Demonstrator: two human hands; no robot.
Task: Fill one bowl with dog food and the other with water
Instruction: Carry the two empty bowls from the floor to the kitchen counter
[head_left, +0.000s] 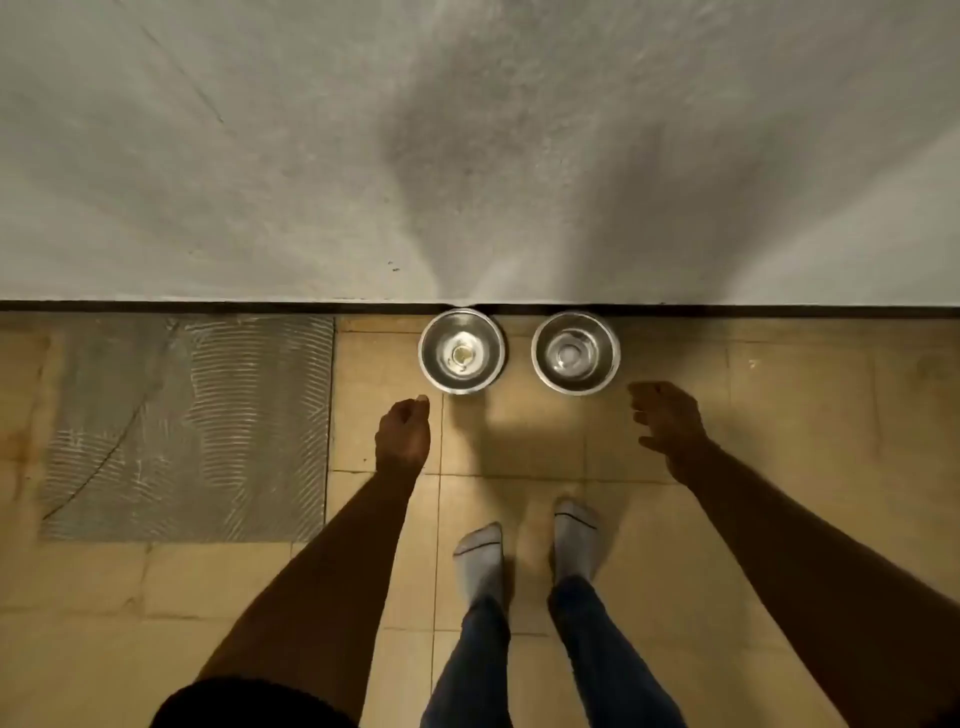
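- We are looking straight down at a grey wall (260, 156) filling the top of the view, shadows fanning across it, with a dark strip along its foot.
- Below it runs a tan tiled floor (519, 441), and one tile is missing at the left: a patch of grey combed mortar (187, 426) shows there.
- Two bare forearms reach forward over the floor, and two legs in blue jeans (602, 660) stand between them, ending in two pale socks (480, 556), toes pointing at the wall.
- Two round steel bowls sit side by side on the floor, right up against the wall's dark strip, apart from each other, both upright with mouths facing up at us.
- Being round, neither bowl has a long axis; the pair lines up parallel to the wall.
- The left bowl (461, 351) shows a small yellowish spot at the centre of its base, and we cannot tell whether that is residue or a reflection; otherwise it looks empty.
- The right bowl (575, 353) shows only shiny metal rings and glare, with no food; whether any water lies in it, we cannot tell.
- Our left hand (403, 435) hangs just short of the left bowl, fingers curled loosely inward, gripping nothing.
- Our right hand (667, 421) hangs just short of the right bowl, fingers (644, 400) spread and slack, gripping nothing.
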